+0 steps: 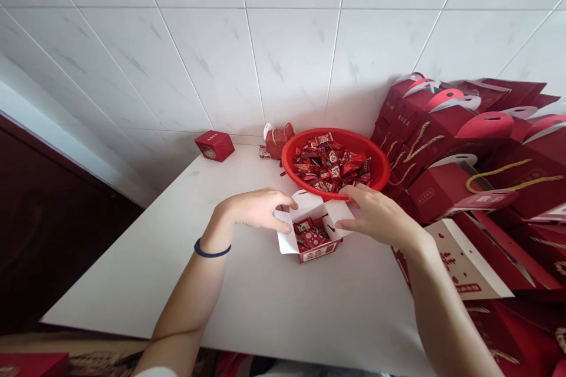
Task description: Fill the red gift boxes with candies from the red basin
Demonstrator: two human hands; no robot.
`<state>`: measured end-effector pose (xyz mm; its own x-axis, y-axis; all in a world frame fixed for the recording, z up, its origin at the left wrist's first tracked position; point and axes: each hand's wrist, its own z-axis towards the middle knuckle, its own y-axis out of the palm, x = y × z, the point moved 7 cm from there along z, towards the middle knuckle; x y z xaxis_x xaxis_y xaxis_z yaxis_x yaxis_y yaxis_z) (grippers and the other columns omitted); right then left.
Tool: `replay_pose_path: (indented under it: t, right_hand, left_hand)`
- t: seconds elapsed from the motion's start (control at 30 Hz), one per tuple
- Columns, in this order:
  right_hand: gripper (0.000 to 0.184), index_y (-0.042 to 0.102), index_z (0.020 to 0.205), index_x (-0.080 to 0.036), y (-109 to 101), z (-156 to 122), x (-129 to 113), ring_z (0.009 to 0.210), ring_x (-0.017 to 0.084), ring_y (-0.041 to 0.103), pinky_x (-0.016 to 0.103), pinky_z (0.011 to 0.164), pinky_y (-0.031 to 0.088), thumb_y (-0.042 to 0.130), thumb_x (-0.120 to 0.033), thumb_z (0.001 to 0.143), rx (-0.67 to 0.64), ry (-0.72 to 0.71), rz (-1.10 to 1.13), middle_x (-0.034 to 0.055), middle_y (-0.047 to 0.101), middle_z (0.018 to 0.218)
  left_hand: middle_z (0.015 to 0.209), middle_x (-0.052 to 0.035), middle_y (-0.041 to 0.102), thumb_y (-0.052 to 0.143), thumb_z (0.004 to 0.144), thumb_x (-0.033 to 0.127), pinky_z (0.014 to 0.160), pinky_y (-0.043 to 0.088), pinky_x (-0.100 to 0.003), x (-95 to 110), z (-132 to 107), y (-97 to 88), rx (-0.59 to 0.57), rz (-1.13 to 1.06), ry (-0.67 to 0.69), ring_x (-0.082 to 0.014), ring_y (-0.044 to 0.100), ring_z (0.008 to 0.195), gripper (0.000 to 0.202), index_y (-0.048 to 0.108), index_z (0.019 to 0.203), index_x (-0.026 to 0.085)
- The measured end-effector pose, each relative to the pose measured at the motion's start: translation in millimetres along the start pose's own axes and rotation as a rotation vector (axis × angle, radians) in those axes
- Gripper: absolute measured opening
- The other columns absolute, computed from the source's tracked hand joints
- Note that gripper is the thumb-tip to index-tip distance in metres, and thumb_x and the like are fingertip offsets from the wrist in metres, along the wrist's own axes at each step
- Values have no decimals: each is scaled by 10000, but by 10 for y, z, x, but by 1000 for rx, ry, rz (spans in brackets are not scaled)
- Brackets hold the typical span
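Note:
A small red gift box (315,241) with white inner flaps stands open on the white table (265,288), with red wrapped candies inside. My left hand (256,209) pinches its left flap. My right hand (378,215) holds the right flap with its fingertips. Just behind the box sits a red plastic basin (292,156) full of red wrapped candies (332,166).
A closed red box (214,145) and a red box with a handle (276,138) stand by the tiled wall. A large pile of red gift boxes with gold cord handles (477,171) fills the right side. The table's left edge drops off to a dark floor.

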<state>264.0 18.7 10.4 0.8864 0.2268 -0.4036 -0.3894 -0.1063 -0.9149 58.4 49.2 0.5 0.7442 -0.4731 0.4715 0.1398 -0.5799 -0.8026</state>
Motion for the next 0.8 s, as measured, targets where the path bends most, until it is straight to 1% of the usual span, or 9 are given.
replay_pose_path:
  t: [0.1, 0.2, 0.27, 0.33, 0.43, 0.53, 0.6, 0.73, 0.8]
  right_hand:
    - [413, 637, 1069, -214, 144, -192, 91, 852, 254, 638, 268, 624, 372, 759, -464, 764, -21, 105, 14, 68, 688, 948]
    - [488, 624, 1174, -229, 298, -366, 129, 775, 239, 648, 269, 607, 376, 755, -467, 768, -25, 169, 151, 57, 713, 906]
    - [528, 621, 1216, -236, 361, -465, 139, 728, 233, 645, 279, 602, 397, 767, -449, 755, -1, 202, 221, 54, 723, 891]
    - [526, 621, 1239, -250, 386, -536, 104, 739, 231, 651, 300, 627, 446, 762, -429, 764, 41, 178, 280, 51, 726, 921]
    - [470, 646, 1244, -275, 387, -593, -27, 903, 249, 676, 359, 759, 533, 731, -467, 824, 119, 28, 363, 73, 703, 1092]
    - [489, 672, 1262, -295, 445, -611, -139, 1124, 289, 654, 408, 899, 560, 696, -567, 856, 134, -100, 401, 110, 629, 1309]
    - [564, 667, 1303, -293, 525, -607, -163, 1249, 328, 601, 443, 960, 555, 676, -628, 848, 107, -123, 372, 135, 567, 1412]
    - [810, 603, 1416, -254, 652, -609, -128, 1387, 401, 482, 530, 1059, 499, 701, -721, 762, 58, -111, 306, 184, 441, 1540]
    - [833, 594, 1426, -248, 674, -613, -107, 1397, 397, 473, 525, 1078, 485, 701, -729, 755, 50, -104, 330, 183, 419, 1557]
  left_hand:
    - [1077, -19, 735, 726, 763, 459, 770, 456, -250, 40, -44, 2, -25, 2, 61, -230, 681, 970, 452, 716, 1172, 268]
    - [1157, -19, 727, 819, 672, 491, 831, 465, -248, 85, -111, -2, -57, -19, 125, -246, 668, 1044, 628, 681, 1246, 279]
    - [1201, -26, 718, 863, 619, 461, 872, 469, -251, 108, -139, -2, -71, -43, 147, -254, 658, 1086, 734, 649, 1296, 273]
    - [1187, -30, 721, 840, 656, 406, 871, 474, -248, 120, -134, 1, -60, -61, 132, -244, 664, 1076, 676, 646, 1285, 256]
    - [1073, -27, 729, 715, 780, 375, 794, 482, -256, 122, -73, 7, 7, -47, 44, -217, 688, 960, 507, 626, 1260, 235]
    - [993, -27, 706, 658, 815, 445, 673, 463, -277, 133, -2, 21, 83, -3, -56, -228, 679, 865, 530, 551, 1294, 248]
    - [1000, -32, 693, 660, 802, 471, 634, 440, -284, 144, 40, 41, 113, 10, -98, -247, 668, 870, 533, 529, 1273, 259]
    - [1048, -31, 680, 683, 780, 419, 660, 423, -287, 190, 131, 95, 125, 0, -51, -250, 638, 915, 398, 563, 1121, 251]
    - [1046, -22, 671, 701, 768, 366, 669, 414, -284, 216, 168, 99, 147, -8, 6, -229, 619, 892, 349, 563, 1064, 243]
